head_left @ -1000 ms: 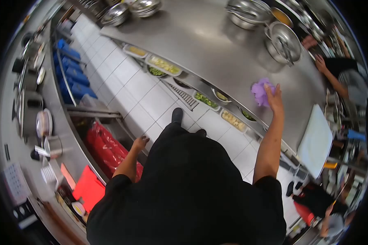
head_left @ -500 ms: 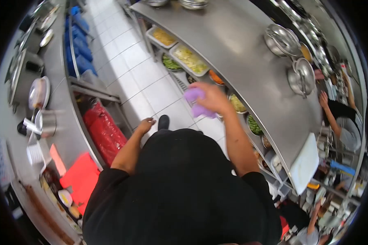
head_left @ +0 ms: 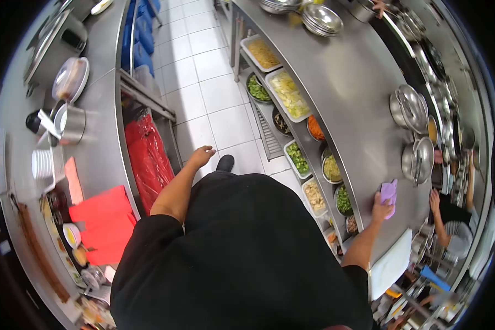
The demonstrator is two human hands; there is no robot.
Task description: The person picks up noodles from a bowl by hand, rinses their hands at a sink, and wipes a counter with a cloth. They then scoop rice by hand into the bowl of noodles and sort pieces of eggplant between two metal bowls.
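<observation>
- Right hand (head_left: 380, 209): grasping the purple cloth (head_left: 389, 197), arm reached out to the side. Fingers are on the cloth's near side; exact finger wrap can't be told.
- Cloth location: on the steel counter (head_left: 341, 71), near its outer edge, bunched rather than laid flat.
- Left hand (head_left: 204, 157): loose, fingers part curled, nothing visible in it. Out over the floor tiles (head_left: 225, 126), well apart from both counters.
- Progress: cloth is down on the steel and in hand, not released. How much surface it has covered, and how much is left, can't be told; no readable marks on the metal.
- Around the cloth: metal colander (head_left: 421, 159) just beyond, white board (head_left: 391, 265) nearby at the counter's end. Stacked metal bowls (head_left: 322, 20) sit well apart, at the far end.
- Below the counter: shelves with food containers, incl. a tray of pale chopped vegetables (head_left: 288, 94).
- Opposite side: red sheet (head_left: 107, 224) on the other counter.
- Co-worker's hand (head_left: 435, 204) is across the counter, not touching the cloth.
</observation>
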